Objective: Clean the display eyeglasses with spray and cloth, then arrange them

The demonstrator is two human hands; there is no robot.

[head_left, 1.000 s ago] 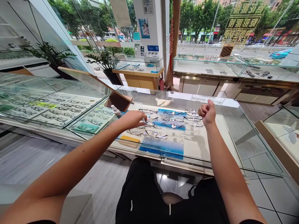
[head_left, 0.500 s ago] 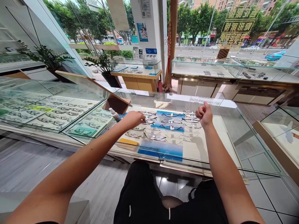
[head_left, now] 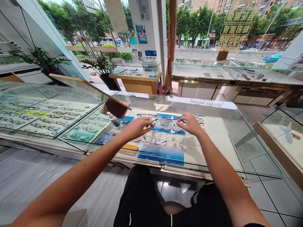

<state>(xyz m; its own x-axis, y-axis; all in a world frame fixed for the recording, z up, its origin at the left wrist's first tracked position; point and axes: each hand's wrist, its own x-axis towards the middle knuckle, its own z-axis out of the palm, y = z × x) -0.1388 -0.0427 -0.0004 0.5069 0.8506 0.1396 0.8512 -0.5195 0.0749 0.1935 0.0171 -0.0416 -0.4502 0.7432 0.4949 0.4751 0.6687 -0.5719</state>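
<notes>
Hanging over the glass-topped display surface (head_left: 219,142), the left hand (head_left: 141,127) has its fingers curled, thumb near forefinger, and the right hand (head_left: 190,123) faces it in a similarly narrow curl; whether either pinches anything thin, I cannot tell. Between them, dark-rimmed eyeglasses (head_left: 172,130) lie in the display with a blue sheet beneath; clear, thin-rimmed eyeglasses (head_left: 153,141) lie nearer the person. A white plastic bottle with a blue lower part (head_left: 113,119) is left of the left hand; a crumpled cream cloth (head_left: 162,107) lies beyond both hands.
</notes>
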